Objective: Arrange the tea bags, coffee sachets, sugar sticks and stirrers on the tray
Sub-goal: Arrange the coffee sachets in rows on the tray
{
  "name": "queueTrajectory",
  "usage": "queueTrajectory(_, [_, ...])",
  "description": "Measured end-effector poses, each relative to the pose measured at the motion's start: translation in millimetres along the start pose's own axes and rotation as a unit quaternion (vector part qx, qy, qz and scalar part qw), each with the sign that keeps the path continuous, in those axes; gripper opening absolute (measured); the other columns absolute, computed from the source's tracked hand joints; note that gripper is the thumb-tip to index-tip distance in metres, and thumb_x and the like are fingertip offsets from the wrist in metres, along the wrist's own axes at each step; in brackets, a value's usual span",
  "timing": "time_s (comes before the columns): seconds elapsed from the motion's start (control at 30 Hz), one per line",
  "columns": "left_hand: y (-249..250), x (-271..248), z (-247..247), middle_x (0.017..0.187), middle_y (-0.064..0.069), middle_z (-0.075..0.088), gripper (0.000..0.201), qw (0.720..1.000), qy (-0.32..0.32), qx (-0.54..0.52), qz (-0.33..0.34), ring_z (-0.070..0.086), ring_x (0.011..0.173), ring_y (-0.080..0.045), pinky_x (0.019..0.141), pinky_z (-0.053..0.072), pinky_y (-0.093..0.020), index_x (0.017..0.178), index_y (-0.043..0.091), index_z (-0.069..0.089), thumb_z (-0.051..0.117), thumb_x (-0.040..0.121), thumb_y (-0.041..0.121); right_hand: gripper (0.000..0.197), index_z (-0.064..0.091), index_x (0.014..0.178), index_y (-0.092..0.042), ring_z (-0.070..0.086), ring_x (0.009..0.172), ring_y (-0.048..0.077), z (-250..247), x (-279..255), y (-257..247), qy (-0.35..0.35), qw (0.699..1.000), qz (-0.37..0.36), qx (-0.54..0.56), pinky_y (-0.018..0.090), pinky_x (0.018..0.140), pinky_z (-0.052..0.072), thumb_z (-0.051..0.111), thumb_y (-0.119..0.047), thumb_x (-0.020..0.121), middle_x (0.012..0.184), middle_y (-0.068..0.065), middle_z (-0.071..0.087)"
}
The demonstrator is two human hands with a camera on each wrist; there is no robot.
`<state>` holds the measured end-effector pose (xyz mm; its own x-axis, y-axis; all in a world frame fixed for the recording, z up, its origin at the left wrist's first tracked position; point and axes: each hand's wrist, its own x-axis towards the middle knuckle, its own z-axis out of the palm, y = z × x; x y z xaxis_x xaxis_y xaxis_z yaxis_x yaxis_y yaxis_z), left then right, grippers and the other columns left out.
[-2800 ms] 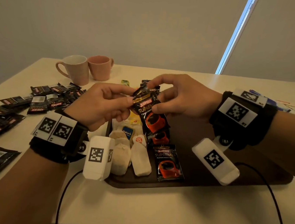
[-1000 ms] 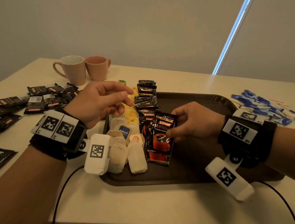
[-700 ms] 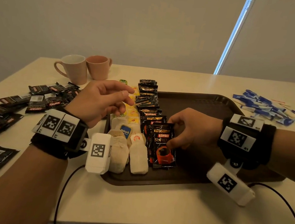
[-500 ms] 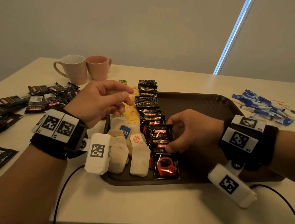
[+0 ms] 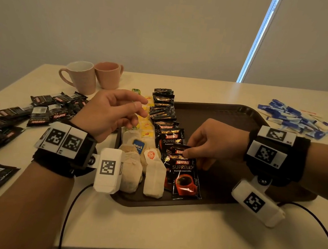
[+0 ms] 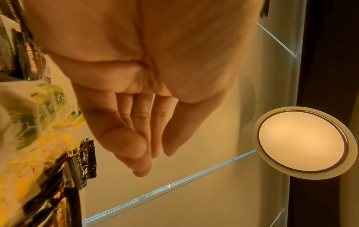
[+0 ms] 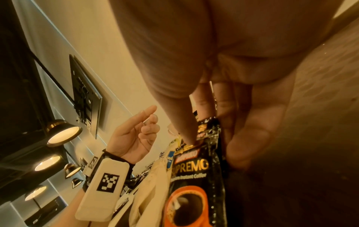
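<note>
Head view: brown tray (image 5: 231,115) on the pale surface (image 5: 167,227). Along its left part, a row of tea bags (image 5: 154,176) and, just beside it on the right, an overlapping line of black coffee sachets (image 5: 172,140). Right hand (image 5: 216,142) low over the tray, thumb and fingers pinching the top edge of one sachet (image 5: 178,151), which lies over the nearest sachet (image 5: 185,180). Left hand (image 5: 109,114) raised above the tray's left edge, fingers loosely curled, holding nothing. More loose sachets (image 5: 44,110) spread at left, two mugs (image 5: 80,76) behind, blue sugar sticks (image 5: 294,120) at right, off the tray.

Left wrist view: palm (image 6: 136,61) up close, fingers (image 6: 141,122) relaxed and empty; tea bags and sachets below at left.

Right wrist view: thumb (image 7: 186,122) pressed on a sachet's top edge, fingers curled behind it.
</note>
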<state>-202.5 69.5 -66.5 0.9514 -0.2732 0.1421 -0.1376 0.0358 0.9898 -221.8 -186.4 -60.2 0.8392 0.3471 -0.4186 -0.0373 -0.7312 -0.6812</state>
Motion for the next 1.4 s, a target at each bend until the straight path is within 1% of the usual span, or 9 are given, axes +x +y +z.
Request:
queueTrajectory(0.13, [-0.6, 0.2, 0.8, 0.078, -0.007, 0.071, 0.03, 1.0, 0.002, -0.001, 0.001, 0.059, 0.058, -0.013, 0.052, 0.05, -0.019, 0.106, 0.003, 0.066, 0.061, 0.079, 0.015, 0.017, 0.071, 0.099, -0.005, 0.066, 0.061, 0.009, 0.0, 2.3, -1.7, 0.004, 1.0, -0.005, 0.006, 0.018, 0.052, 0.053, 0.074, -0.014, 0.086, 0.097, 0.018, 0.074])
queueTrajectory(0.27, [-1.0, 0.7, -0.1, 0.078, -0.007, 0.072, 0.027, 1.0, 0.003, -0.001, 0.002, 0.06, 0.059, -0.014, 0.053, 0.05, -0.019, 0.104, 0.005, 0.067, 0.061, 0.079, 0.015, 0.013, 0.069, 0.095, -0.006, 0.065, 0.058, 0.01, -1.8, 6.1, -4.9, 0.015, 1.0, -0.001, 0.005, 0.019, 0.052, 0.052, 0.074, -0.014, 0.086, 0.093, 0.014, 0.074])
queueTrajectory(0.47, [-0.6, 0.5, -0.8, 0.079, -0.008, 0.072, 0.028, 1.0, 0.003, -0.003, 0.001, 0.06, 0.06, -0.014, 0.054, 0.051, -0.02, 0.105, 0.005, 0.067, 0.061, 0.079, 0.015, 0.026, 0.065, 0.102, -0.013, 0.069, 0.067, 0.015, -4.8, 9.7, -8.2, 0.027, 0.999, -0.005, 0.032, 0.02, 0.056, 0.055, 0.078, -0.01, 0.08, 0.09, 0.007, 0.074])
queueTrajectory(0.57, [-0.6, 0.7, -2.2, 0.08, -0.008, 0.072, 0.029, 1.0, 0.003, -0.003, 0.0, 0.06, 0.061, -0.014, 0.054, 0.051, -0.02, 0.105, 0.005, 0.067, 0.061, 0.079, 0.015, 0.033, 0.064, 0.106, -0.01, 0.071, 0.068, 0.015, -5.7, 5.5, -7.9, 0.018, 0.999, 0.003, 0.046, 0.022, 0.059, 0.056, 0.08, -0.009, 0.077, 0.085, 0.005, 0.073])
queueTrajectory(0.7, [-0.8, 0.4, -1.9, 0.081, -0.009, 0.072, 0.027, 1.0, 0.003, 0.001, -0.001, 0.06, 0.061, -0.014, 0.054, 0.051, -0.019, 0.104, 0.007, 0.068, 0.062, 0.079, 0.016, 0.034, 0.065, 0.104, -0.002, 0.073, 0.07, 0.02, -7.8, 1.5, -5.5, 0.035, 0.997, 0.026, 0.064, 0.025, 0.06, 0.059, 0.081, -0.009, 0.075, 0.085, 0.013, 0.074])
queueTrajectory(0.87, [-0.6, 0.0, -2.8, 0.082, -0.009, 0.072, 0.028, 1.0, 0.003, 0.006, -0.007, 0.06, 0.062, -0.014, 0.054, 0.051, -0.02, 0.105, 0.007, 0.068, 0.062, 0.079, 0.017, 0.038, 0.065, 0.107, 0.004, 0.075, 0.072, 0.022, -0.7, -5.1, -4.2, -0.041, 0.993, 0.1, 0.05, 0.023, 0.057, 0.058, 0.08, -0.013, 0.078, 0.089, 0.017, 0.076])
queueTrajectory(1.0, [-0.9, 0.2, -1.9, 0.081, -0.008, 0.072, 0.027, 1.0, 0.005, 0.009, -0.008, 0.06, 0.062, -0.014, 0.054, 0.051, -0.02, 0.105, 0.006, 0.067, 0.061, 0.08, 0.016, 0.02, 0.064, 0.097, 0.0, 0.075, 0.073, 0.02, 7.1, -4.7, -2.2, -0.069, 0.99, 0.108, 0.064, 0.022, 0.059, 0.058, 0.076, -0.008, 0.083, 0.083, 0.014, 0.076])
queueTrajectory(1.2, [-2.1, 1.6, -3.7, 0.08, -0.008, 0.071, 0.018, 1.0, 0.007, 0.018, -0.009, 0.06, 0.06, -0.014, 0.053, 0.05, -0.019, 0.105, 0.005, 0.067, 0.054, 0.093, 0.002, 0.024, 0.066, 0.097, 0.001, 0.075, 0.072, 0.023, 2.8, -6.5, -2.6, -0.04, 0.992, 0.091, 0.082, 0.024, 0.058, 0.058, 0.078, -0.011, 0.081, 0.081, 0.015, 0.075])
queueTrajectory(1.4, [-1.4, -0.2, -12.1, 0.078, -0.006, 0.071, 0.015, 0.998, 0.055, 0.009, -0.032, 0.059, 0.061, -0.014, 0.054, 0.051, -0.02, 0.099, 0.008, 0.069, 0.056, 0.094, 0.002, 0.026, 0.069, 0.085, -0.006, 0.06, 0.048, 0.007, -6.4, -18.3, -11.1, 0.076, 0.997, -0.012, -0.027, 0.02, 0.049, 0.047, 0.074, -0.032, 0.085, 0.062, -0.001, 0.067])
